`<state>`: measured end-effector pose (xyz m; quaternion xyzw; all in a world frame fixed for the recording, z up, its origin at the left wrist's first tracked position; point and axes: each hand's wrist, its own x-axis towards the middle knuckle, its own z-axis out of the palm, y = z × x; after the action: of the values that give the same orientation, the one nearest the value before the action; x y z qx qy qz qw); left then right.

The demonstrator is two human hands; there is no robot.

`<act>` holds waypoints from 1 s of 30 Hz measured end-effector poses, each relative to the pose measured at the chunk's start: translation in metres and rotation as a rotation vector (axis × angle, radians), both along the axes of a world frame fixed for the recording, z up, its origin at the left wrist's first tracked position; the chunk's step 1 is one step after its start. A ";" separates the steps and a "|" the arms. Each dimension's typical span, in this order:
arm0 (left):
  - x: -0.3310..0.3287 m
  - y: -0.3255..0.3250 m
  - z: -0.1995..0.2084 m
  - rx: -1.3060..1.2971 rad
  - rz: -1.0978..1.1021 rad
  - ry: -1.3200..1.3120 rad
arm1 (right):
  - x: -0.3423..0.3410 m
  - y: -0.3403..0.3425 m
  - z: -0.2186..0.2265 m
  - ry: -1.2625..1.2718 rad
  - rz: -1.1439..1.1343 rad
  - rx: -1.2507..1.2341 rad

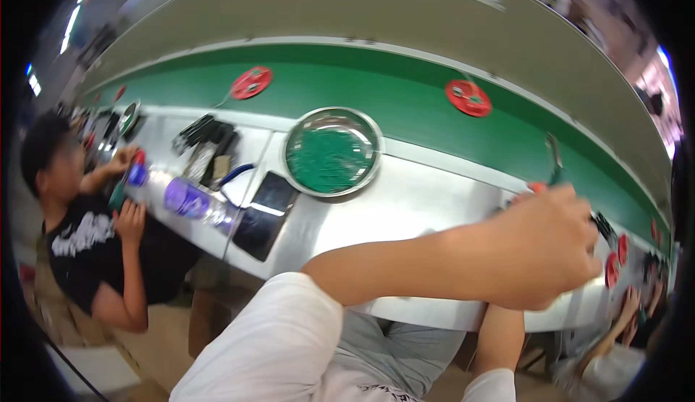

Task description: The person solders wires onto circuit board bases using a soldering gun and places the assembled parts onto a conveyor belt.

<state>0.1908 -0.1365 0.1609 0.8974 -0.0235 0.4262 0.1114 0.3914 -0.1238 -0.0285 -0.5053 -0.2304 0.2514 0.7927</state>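
Note:
My left forearm, in a white sleeve, crosses from the lower left to the right, and my left hand [546, 246] hovers with curled fingers over the right part of the steel workbench [405, 214]. It is blurred. An orange tip [536, 187] and a green-handled tool [559, 174] stick up just above its knuckles; which hand holds them I cannot tell. My right forearm [499, 337] rises from the lower edge and disappears behind the left hand, so my right hand is hidden.
A steel bowl [293, 141] of small green parts stands mid-bench before a green conveyor belt [405, 109] carrying two red discs [251, 82]. A black phone [264, 214], a purple-labelled bottle [192, 201], a seated person in black [94, 250] and red parts [615, 264] are nearby.

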 end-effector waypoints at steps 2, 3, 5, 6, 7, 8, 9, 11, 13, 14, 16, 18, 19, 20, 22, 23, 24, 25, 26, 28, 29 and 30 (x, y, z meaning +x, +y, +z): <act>0.001 -0.004 -0.003 -0.014 -0.036 0.095 | 0.002 -0.003 0.003 -0.010 -0.008 -0.019; 0.001 -0.004 -0.005 -0.017 -0.026 0.183 | 0.001 -0.004 0.004 -0.012 -0.010 -0.028; 0.001 0.000 -0.008 -0.040 0.088 0.110 | -0.002 -0.007 0.003 -0.027 0.007 -0.038; 0.001 0.000 -0.010 -0.016 0.172 0.138 | -0.004 -0.010 0.001 -0.039 0.011 -0.049; 0.002 0.003 -0.010 0.011 0.256 0.174 | -0.005 -0.011 0.002 -0.051 0.011 -0.056; 0.001 0.006 -0.010 0.019 0.318 0.200 | -0.008 -0.010 0.001 -0.060 0.017 -0.059; 0.000 0.008 -0.010 0.003 0.346 0.195 | -0.009 -0.010 0.001 -0.069 0.020 -0.068; -0.004 0.015 -0.008 -0.017 0.315 0.179 | -0.013 -0.006 0.001 -0.082 0.021 -0.079; -0.008 0.016 -0.001 -0.056 0.282 0.078 | -0.018 -0.003 0.003 -0.103 0.016 -0.105; -0.011 0.016 0.003 -0.089 0.276 0.038 | -0.022 0.000 0.001 -0.092 0.037 -0.111; -0.018 0.017 0.010 -0.108 0.283 0.091 | -0.026 -0.001 0.004 -0.097 0.024 -0.118; -0.027 0.020 0.019 -0.179 0.217 0.187 | -0.031 0.000 0.004 -0.113 0.017 -0.128; -0.033 0.019 0.022 -0.197 0.190 0.157 | -0.035 -0.001 0.004 -0.117 0.015 -0.135; -0.040 0.020 0.026 -0.224 0.164 0.126 | -0.037 0.000 0.004 -0.122 0.017 -0.146; -0.056 0.026 0.030 -0.202 0.124 0.044 | -0.044 0.004 0.002 -0.136 0.023 -0.163; -0.062 0.029 0.033 -0.229 0.086 0.008 | -0.047 0.006 0.001 -0.145 0.021 -0.165; -0.070 0.032 0.035 -0.252 0.045 -0.021 | -0.050 0.007 0.000 -0.146 0.019 -0.168; -0.076 0.034 0.036 -0.246 0.054 -0.011 | -0.053 0.009 -0.001 -0.148 0.013 -0.172; -0.082 0.035 0.037 -0.232 0.102 -0.047 | -0.056 0.011 -0.001 -0.151 0.013 -0.179; -0.092 0.037 0.038 -0.256 0.137 -0.099 | -0.061 0.014 -0.002 -0.161 0.016 -0.201; -0.097 0.041 0.037 -0.264 0.144 -0.095 | -0.062 0.016 -0.002 -0.168 0.009 -0.209; -0.101 0.044 0.035 -0.284 0.085 -0.110 | -0.064 0.018 -0.002 -0.171 0.002 -0.218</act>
<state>0.0903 -0.0927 0.1963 0.8483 0.0689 0.4779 0.2175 0.3269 -0.1053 -0.0300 -0.6078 -0.2689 0.2321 0.7102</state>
